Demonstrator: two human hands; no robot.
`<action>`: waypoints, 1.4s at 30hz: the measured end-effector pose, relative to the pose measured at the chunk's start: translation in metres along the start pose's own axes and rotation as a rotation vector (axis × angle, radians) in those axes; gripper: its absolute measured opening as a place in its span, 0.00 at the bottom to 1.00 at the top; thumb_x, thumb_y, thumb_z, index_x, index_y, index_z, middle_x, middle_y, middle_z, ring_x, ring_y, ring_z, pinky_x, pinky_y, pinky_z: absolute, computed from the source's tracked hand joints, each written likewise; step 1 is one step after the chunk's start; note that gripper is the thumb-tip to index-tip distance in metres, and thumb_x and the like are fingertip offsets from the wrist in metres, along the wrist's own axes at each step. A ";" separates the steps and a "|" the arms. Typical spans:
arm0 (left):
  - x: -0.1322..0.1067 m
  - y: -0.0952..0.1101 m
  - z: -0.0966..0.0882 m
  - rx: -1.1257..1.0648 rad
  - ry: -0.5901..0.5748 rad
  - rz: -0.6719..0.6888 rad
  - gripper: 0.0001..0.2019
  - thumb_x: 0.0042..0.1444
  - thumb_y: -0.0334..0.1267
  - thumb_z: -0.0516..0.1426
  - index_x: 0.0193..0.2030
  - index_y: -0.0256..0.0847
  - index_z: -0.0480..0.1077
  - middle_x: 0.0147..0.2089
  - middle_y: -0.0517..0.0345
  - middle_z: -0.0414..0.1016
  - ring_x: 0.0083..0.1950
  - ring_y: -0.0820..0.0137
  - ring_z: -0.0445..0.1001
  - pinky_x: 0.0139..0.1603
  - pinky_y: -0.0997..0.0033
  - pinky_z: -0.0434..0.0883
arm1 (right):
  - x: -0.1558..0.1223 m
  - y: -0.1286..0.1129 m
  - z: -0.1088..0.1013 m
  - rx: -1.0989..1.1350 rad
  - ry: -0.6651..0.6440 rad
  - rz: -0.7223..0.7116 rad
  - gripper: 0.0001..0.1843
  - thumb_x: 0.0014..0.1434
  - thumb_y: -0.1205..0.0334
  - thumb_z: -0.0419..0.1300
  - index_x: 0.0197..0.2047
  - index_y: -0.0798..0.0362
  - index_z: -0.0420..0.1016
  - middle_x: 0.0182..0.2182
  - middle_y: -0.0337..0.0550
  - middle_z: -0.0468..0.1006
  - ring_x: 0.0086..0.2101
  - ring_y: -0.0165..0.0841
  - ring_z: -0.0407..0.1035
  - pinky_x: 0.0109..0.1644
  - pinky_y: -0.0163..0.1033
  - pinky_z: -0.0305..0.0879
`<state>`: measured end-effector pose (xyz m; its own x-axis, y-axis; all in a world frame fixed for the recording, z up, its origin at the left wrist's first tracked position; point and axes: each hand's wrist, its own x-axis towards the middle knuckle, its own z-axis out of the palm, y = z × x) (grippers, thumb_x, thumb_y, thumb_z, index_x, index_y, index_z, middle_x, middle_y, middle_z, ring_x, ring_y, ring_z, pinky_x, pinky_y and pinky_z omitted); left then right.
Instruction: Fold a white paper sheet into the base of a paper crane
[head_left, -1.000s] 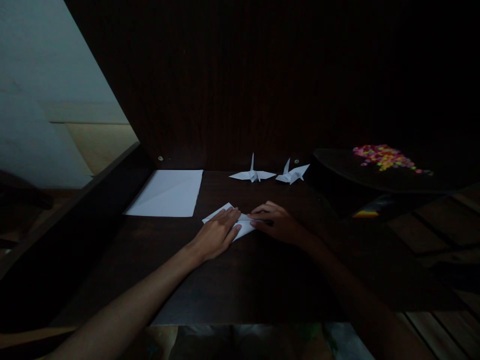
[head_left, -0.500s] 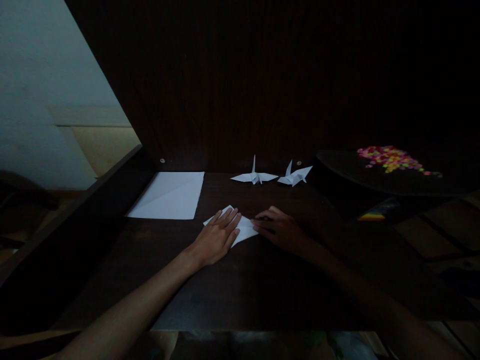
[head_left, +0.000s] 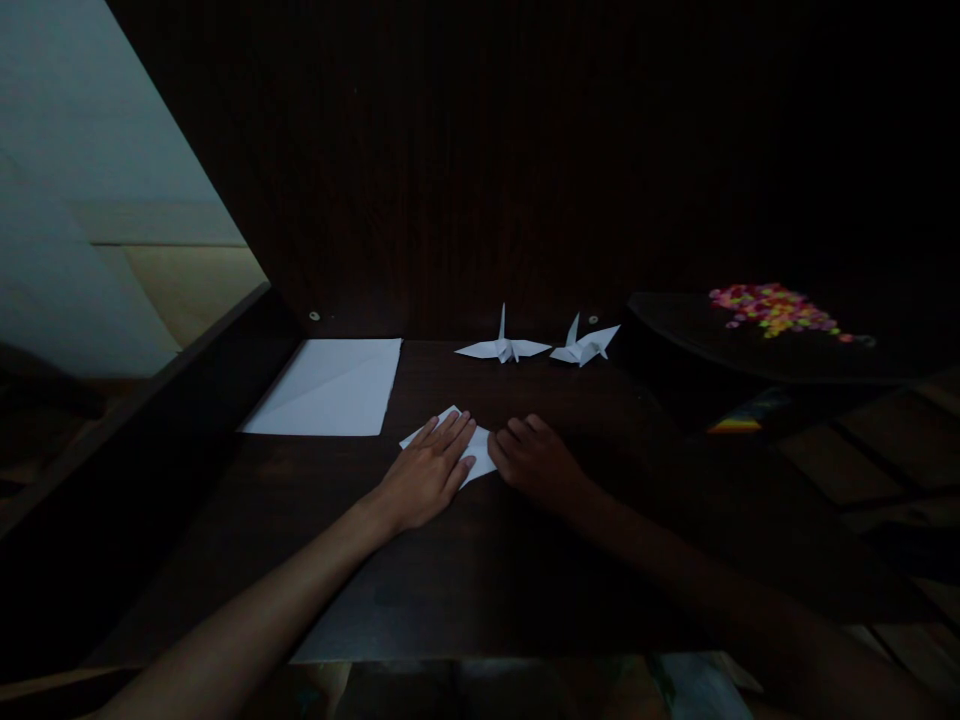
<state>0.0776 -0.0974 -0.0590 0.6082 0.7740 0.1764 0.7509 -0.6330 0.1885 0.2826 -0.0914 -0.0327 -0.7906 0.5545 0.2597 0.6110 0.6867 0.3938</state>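
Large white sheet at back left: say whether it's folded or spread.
Spread: the sheet lies flat on the desk, with only a faint diagonal crease.

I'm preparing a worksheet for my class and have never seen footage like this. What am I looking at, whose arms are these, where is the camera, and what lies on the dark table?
There is no machine here. The camera is worn on a person's head and looks forward and down, so the two bare arms reaching in from the bottom are that person's own.

The left hand lies flat on a small folded white paper. The right hand, fingers curled, rests at that paper's right edge. Nothing is lifted.

Farther back on the dark wooden table lie a flat white sheet with faint creases and two paper cranes. To the right, a dark round surface carries a heap of small coloured bits; the light is too dim to tell what they are.
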 end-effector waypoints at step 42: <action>0.002 -0.001 0.000 -0.089 0.041 -0.028 0.28 0.70 0.47 0.39 0.69 0.31 0.50 0.70 0.40 0.56 0.72 0.61 0.50 0.70 0.53 0.52 | -0.004 0.039 -0.027 0.592 -0.362 0.600 0.11 0.61 0.57 0.57 0.40 0.47 0.80 0.33 0.39 0.81 0.32 0.32 0.72 0.33 0.34 0.59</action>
<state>0.0783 -0.0950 -0.0589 0.5751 0.7909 0.2091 0.7400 -0.6120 0.2790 0.3087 -0.0791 0.0051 -0.3341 0.9408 -0.0567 0.9148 0.3092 -0.2601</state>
